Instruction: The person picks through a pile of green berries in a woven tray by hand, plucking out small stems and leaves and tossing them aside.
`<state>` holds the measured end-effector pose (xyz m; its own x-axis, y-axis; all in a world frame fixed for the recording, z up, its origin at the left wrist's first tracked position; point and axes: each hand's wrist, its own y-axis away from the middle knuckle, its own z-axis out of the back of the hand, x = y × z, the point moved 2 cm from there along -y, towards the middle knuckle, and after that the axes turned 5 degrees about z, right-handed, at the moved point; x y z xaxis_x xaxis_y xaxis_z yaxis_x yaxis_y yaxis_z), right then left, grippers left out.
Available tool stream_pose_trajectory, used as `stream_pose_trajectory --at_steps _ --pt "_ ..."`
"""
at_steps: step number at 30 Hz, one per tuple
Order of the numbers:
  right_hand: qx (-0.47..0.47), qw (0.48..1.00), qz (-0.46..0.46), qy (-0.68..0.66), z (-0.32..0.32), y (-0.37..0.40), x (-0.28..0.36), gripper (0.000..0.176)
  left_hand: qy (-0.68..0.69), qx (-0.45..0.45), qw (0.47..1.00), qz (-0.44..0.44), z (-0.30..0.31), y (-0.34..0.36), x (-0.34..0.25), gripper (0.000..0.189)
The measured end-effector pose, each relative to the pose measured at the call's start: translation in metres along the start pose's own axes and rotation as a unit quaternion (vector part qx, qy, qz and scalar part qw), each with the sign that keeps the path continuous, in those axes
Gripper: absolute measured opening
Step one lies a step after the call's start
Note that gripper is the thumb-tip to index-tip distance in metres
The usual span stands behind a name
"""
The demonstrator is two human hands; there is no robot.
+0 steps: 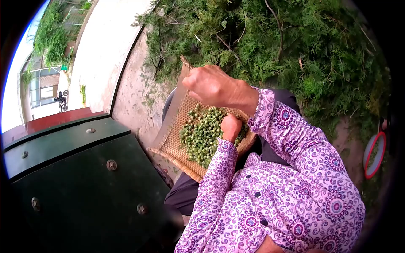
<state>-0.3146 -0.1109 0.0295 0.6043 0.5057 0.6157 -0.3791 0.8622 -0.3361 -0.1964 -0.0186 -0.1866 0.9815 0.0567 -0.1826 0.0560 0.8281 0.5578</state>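
Note:
A woven winnowing basket (168, 134) lies across my lap, with a heap of small round green cones (202, 137) in it. My left hand (231, 127) is closed in a fist at the near side of the heap, its fingers tucked down and out of sight. Above the basket's right side, my right hand (213, 86) is also closed, knuckles up, overlapping the basket in this view. What is inside either fist is hidden. Both arms are in purple patterned sleeves (295, 135).
Cut evergreen branches (270, 42) are piled just beyond and to the right of the basket. At my left stands a dark green door-like panel (84, 177) with round metal studs. A red-rimmed round mirror (374, 155) is at the far right. Concrete ground (135, 92) runs ahead.

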Motion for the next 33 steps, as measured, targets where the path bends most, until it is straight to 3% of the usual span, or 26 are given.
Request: stream_pose_trajectory --at_steps 3,5,6,9,11,13,17,20,23,25,31,33 --pt "0.008 1.0 -0.01 -0.016 -0.001 0.0 -0.001 0.011 -0.02 -0.003 1.0 -0.017 -0.016 -0.009 0.015 0.021" --pt "0.005 1.0 -0.01 -0.021 -0.001 0.003 -0.001 0.011 0.163 0.085 0.982 -0.044 -0.015 -0.014 0.03 0.02" --pt "0.001 1.0 -0.009 -0.028 0.0 0.003 -0.002 0.011 0.219 0.061 0.972 -0.056 -0.013 -0.013 0.039 0.016" --pt "-0.002 0.999 -0.022 -0.031 0.005 0.005 -0.003 0.011 0.458 0.182 0.87 0.02 0.017 -0.009 0.075 0.012" --pt "0.009 1.0 -0.019 -0.01 0.002 0.003 -0.006 0.011 0.545 0.159 0.821 0.051 0.042 -0.003 0.104 0.011" --pt "0.041 0.996 -0.06 -0.044 0.003 0.003 -0.004 0.01 0.564 0.102 0.816 0.073 0.063 -0.001 0.143 0.011" --pt "0.031 0.997 -0.056 -0.032 -0.001 0.004 -0.003 0.011 0.521 -0.022 0.844 0.127 0.088 0.0 0.214 0.009" --pt "0.008 0.998 -0.041 -0.049 -0.003 0.007 0.0 0.014 0.513 -0.057 0.841 0.163 0.089 -0.005 0.252 0.004" --pt "-0.002 1.0 -0.024 -0.014 -0.001 0.006 0.004 0.015 0.433 -0.092 0.875 0.196 0.079 -0.021 0.271 0.012" --pt "0.043 0.998 -0.038 0.004 0.002 0.005 0.006 0.008 0.262 -0.137 0.941 0.162 0.075 -0.037 0.272 0.024" --pt "0.049 0.998 -0.02 0.038 -0.001 0.002 0.006 0.006 0.331 -0.125 0.926 0.133 0.068 -0.065 0.24 0.028" --pt "0.039 0.999 -0.015 0.031 -0.004 0.003 0.003 0.007 0.188 -0.16 0.961 0.128 0.064 -0.07 0.235 0.028"
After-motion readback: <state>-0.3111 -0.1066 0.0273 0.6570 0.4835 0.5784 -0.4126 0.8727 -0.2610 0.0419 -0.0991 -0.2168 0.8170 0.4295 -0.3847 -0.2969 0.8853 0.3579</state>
